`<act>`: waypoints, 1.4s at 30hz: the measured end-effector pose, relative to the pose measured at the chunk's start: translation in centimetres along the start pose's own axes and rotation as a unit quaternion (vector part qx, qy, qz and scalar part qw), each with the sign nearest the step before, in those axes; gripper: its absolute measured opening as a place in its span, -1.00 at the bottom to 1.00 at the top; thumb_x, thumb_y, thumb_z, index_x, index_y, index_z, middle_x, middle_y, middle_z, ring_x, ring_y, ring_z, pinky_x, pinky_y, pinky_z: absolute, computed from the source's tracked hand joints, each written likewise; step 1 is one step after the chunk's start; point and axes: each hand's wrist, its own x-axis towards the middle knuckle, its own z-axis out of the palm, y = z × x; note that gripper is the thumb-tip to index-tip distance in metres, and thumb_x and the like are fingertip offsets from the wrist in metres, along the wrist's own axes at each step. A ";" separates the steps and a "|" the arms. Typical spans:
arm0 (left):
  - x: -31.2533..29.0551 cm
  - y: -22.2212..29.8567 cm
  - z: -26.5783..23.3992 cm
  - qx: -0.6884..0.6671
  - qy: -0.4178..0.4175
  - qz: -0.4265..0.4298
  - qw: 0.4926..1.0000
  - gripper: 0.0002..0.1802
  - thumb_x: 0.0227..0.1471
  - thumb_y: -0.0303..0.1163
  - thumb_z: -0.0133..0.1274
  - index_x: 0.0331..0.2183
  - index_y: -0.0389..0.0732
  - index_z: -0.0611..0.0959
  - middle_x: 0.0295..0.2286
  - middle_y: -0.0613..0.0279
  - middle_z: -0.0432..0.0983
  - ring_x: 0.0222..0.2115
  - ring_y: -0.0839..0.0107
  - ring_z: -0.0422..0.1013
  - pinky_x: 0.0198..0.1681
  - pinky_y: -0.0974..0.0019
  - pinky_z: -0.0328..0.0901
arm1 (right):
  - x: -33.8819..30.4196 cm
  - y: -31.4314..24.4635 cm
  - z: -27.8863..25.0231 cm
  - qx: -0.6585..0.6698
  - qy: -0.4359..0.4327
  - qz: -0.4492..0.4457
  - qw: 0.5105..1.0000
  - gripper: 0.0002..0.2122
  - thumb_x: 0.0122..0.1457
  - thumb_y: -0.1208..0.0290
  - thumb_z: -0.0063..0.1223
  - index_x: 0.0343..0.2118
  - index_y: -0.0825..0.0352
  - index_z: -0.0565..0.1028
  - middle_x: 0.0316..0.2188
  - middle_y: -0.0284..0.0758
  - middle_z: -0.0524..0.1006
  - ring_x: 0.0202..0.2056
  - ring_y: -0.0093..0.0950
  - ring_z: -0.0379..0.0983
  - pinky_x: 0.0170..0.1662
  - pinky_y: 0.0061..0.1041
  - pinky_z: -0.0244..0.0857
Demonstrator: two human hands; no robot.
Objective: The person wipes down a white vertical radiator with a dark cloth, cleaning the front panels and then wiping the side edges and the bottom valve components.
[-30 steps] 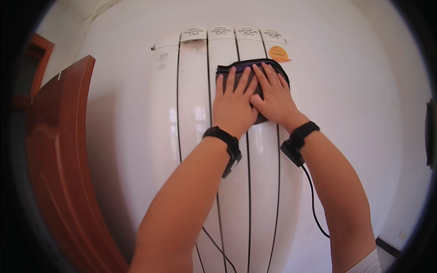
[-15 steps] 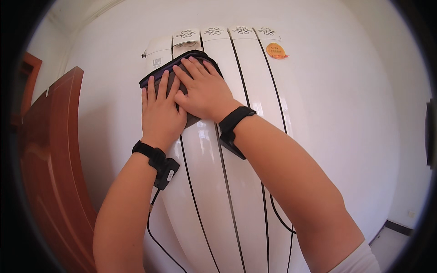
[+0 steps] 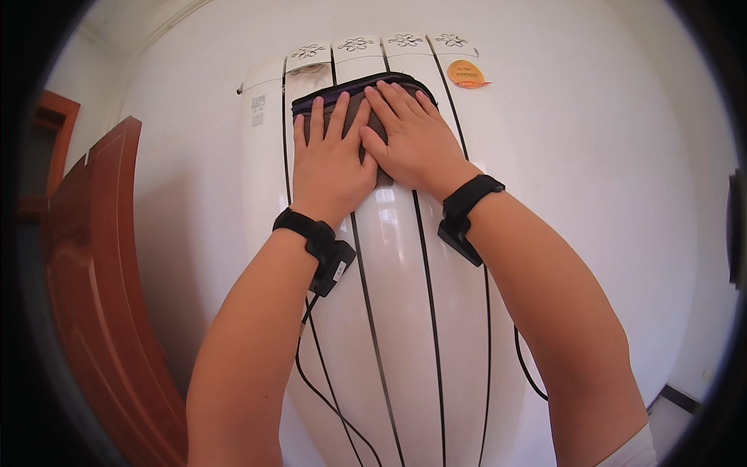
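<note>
A dark grey-brown cloth pad (image 3: 377, 121) with a black and purple upper edge lies flat against the upper part of a white column radiator (image 3: 398, 296). On its left half, my left hand (image 3: 334, 167) presses with the fingers spread and pointing up. My right hand (image 3: 420, 148) lies flat on the right half, its thumb beside the left hand's index finger. Neither hand grips the cloth; both push it against the smooth front. The palms hide much of the cloth. Each wrist wears a black strap with a small black box.
Flower-shaped cutouts run along the radiator's top, and an orange round sticker (image 3: 464, 74) is at its upper right. A brown section shows under one top cap. To the left stands a reddish-brown wooden door (image 3: 105, 288). A black cable (image 3: 331, 405) hangs from my left wrist box.
Both hands have slid the cloth to the right across the radiator columns, keeping flat on it. The view has shifted slightly.
</note>
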 end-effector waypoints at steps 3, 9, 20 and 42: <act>-0.6 0.8 -0.4 0.002 0.004 -0.004 1.000 -0.38 0.20 -0.16 -0.13 0.28 0.00 0.38 0.28 0.01 0.20 0.32 -0.07 0.04 0.37 -0.19 -0.18 | -0.9 0.0 -0.5 0.004 0.006 -0.020 1.000 -0.42 0.29 0.08 -0.22 0.24 0.41 0.33 0.29 -0.11 0.30 0.34 -0.24 0.14 0.41 -0.19 -0.12; -3.5 3.7 -0.3 0.000 -0.009 -0.018 1.000 -0.35 0.14 -0.19 -0.05 0.27 -0.05 0.38 0.27 -0.12 0.17 0.32 -0.06 0.05 0.37 -0.19 -0.16 | -4.4 0.1 -1.4 0.027 -0.011 -0.043 0.999 -0.44 0.26 0.16 -0.12 0.21 0.46 0.35 0.25 -0.06 0.33 0.31 -0.23 0.19 0.38 -0.16 -0.04; -13.6 13.1 22.5 -0.036 -0.149 -0.044 0.987 -0.22 0.04 -0.22 0.06 0.31 -0.04 0.31 0.31 -0.16 0.05 0.35 -0.05 -0.04 0.37 -0.21 -0.19 | -22.4 15.1 13.8 0.099 -0.116 -0.023 0.988 -0.38 0.24 0.16 -0.06 0.29 0.43 0.23 0.32 -0.11 0.24 0.36 -0.26 0.10 0.41 -0.18 -0.15; -49.4 27.3 28.9 -0.095 -0.409 -0.006 0.908 -0.26 -0.06 0.12 0.16 0.18 0.20 0.49 0.22 -0.02 0.20 0.28 -0.06 0.08 0.23 -0.35 0.00 | -61.5 9.7 17.1 0.169 -0.323 0.077 0.928 -0.39 0.18 -0.01 0.06 0.19 0.35 0.40 0.25 -0.13 0.30 0.30 -0.17 0.15 0.29 -0.05 0.00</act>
